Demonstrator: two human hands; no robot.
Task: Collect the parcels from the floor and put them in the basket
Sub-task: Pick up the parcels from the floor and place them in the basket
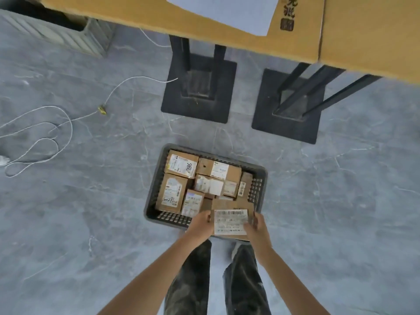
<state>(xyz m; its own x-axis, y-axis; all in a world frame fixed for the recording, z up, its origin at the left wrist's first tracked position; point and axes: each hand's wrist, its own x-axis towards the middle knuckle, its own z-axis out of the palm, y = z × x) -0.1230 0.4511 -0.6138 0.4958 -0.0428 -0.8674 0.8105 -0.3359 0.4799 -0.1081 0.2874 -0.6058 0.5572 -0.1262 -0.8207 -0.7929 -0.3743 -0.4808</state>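
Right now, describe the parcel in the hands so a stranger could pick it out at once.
Find the dark basket on the grey floor, near two black square bases. Over its near edge, left hand and right hand grip a brown parcel. Unlike those packed inside, it is held up, with one big barcode label on top.

The person wears dark trousers (193, 280) with pale dusty patches, forearms (145, 271) bare; a light shoe tip (236, 247) shows just beside the basket (151, 189).

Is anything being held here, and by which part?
A labelled cardboard parcel over the basket: left hand grips its left edge, right hand its right edge.
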